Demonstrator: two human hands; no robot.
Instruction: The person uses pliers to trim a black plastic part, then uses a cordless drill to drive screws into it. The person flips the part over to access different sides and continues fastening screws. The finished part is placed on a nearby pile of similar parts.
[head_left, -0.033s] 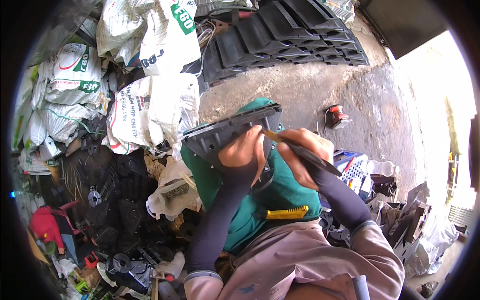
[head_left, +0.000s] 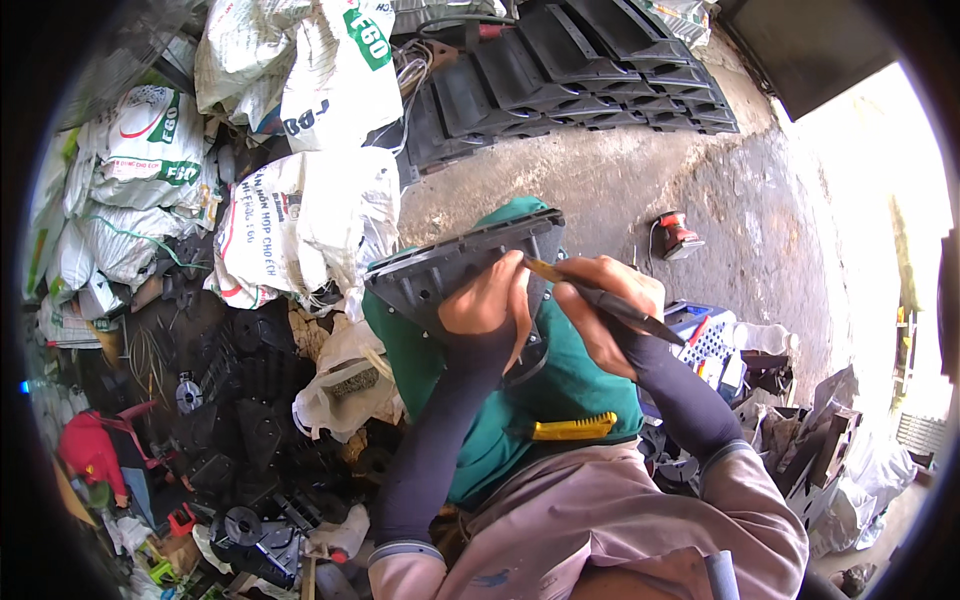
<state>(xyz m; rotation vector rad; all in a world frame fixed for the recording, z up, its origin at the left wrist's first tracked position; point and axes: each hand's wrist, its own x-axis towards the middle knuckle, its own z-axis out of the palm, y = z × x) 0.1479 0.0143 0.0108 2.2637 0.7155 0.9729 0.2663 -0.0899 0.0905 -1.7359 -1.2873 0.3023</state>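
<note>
Across my lap, over green cloth (head_left: 595,375), rests a black moulded plastic part (head_left: 430,285) with a long straight edge on its far side. My left hand (head_left: 485,305) is closed on the part near its middle and covers some of it. My right hand (head_left: 610,290), just to the right, grips a slim dark tool (head_left: 630,317). The tool's yellowish end points at the part by my left fingers; its dark, pointed end sticks out past my right wrist. I cannot make out its exact kind. A yellow-handled cutter (head_left: 575,427) lies on the green cloth nearer my waist.
Stacked black plastic panels (head_left: 560,75) stand at the back. White printed sacks (head_left: 310,210) pile up on the left, above dark parts (head_left: 250,430). A red power sander (head_left: 677,235) sits on the concrete floor at right, beyond a blue crate (head_left: 690,325) of tools.
</note>
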